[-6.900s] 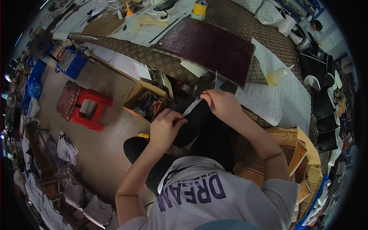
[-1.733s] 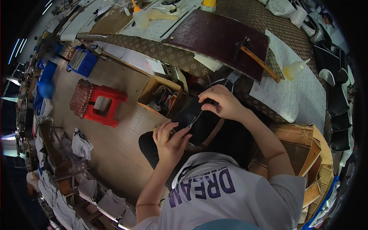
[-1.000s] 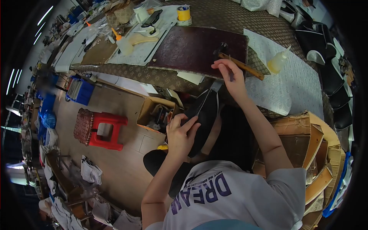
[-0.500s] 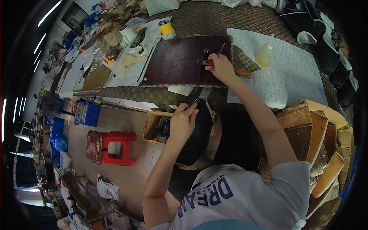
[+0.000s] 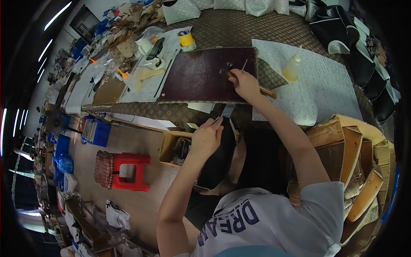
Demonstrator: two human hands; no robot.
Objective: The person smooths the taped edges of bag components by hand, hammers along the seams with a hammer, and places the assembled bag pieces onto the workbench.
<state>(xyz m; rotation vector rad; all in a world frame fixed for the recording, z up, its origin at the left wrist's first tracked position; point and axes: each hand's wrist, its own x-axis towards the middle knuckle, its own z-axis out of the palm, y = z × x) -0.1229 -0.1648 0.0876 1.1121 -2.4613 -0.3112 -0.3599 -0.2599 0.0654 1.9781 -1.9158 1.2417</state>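
My right hand (image 5: pixel 247 85) is closed around a hammer (image 5: pixel 269 92) with a wooden handle, over the dark red board (image 5: pixel 192 73). A thin metal rod (image 5: pixel 244 64) sticks up by its fingers. My left hand (image 5: pixel 206 138) is closed in a pinch below the table edge, beside the upper end of a black leather-like piece (image 5: pixel 218 160) across my lap. A small thin thing shows at its fingertips, too small to name. A grey strip (image 5: pixel 229 110) runs from the black piece to the table edge.
A glue bottle (image 5: pixel 292 67) stands right of the board, a yellow tin (image 5: pixel 186 39) behind it. A cardboard box (image 5: pixel 171 147) is under the table; a red stool (image 5: pixel 132 171) stands left. Torn cartons (image 5: pixel 342 150) are at my right. Black pieces (image 5: pixel 332 32) lie far right.
The hammer in my right hand has shifted slightly left and down, its head now less plainly in view. My left hand has turned a little at the black piece. The whole view has tilted slightly.
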